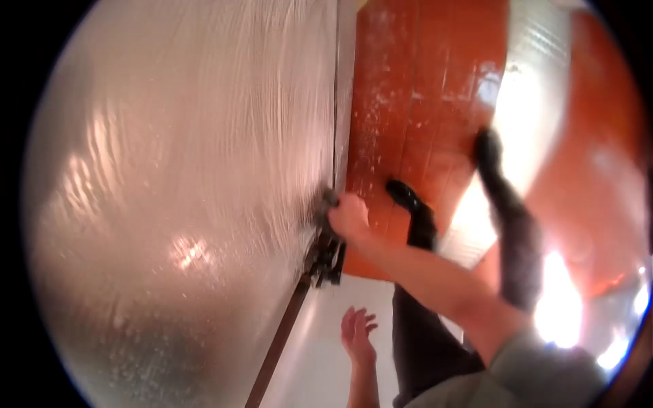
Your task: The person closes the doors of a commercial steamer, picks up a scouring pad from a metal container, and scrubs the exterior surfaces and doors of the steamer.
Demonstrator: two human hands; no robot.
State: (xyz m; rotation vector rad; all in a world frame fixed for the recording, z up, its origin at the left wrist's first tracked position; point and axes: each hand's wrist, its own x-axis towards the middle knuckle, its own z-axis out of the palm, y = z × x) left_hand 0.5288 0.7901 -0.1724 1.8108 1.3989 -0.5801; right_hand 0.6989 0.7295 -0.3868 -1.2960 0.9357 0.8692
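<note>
My right hand (350,216) is closed around a small dark grey thing (329,201), blurred and partly hidden by the fingers, perhaps a pad. It presses at the edge of a large, pale, shiny panel (204,143) whose surface is streaked and looks wet. Just below that hand, dark metal hardware (325,262) is fixed at the panel's corner. My left hand (358,334) hangs in the air lower down, its fingers apart and loosely bent, with nothing in it.
A reddish-brown floor (435,88) with wet patches lies to the right, crossed by a bright pale strip (534,81). My dark boots (405,195) stand on it. A dark bar (280,340) runs along the panel's lower edge, beside a white surface (306,367).
</note>
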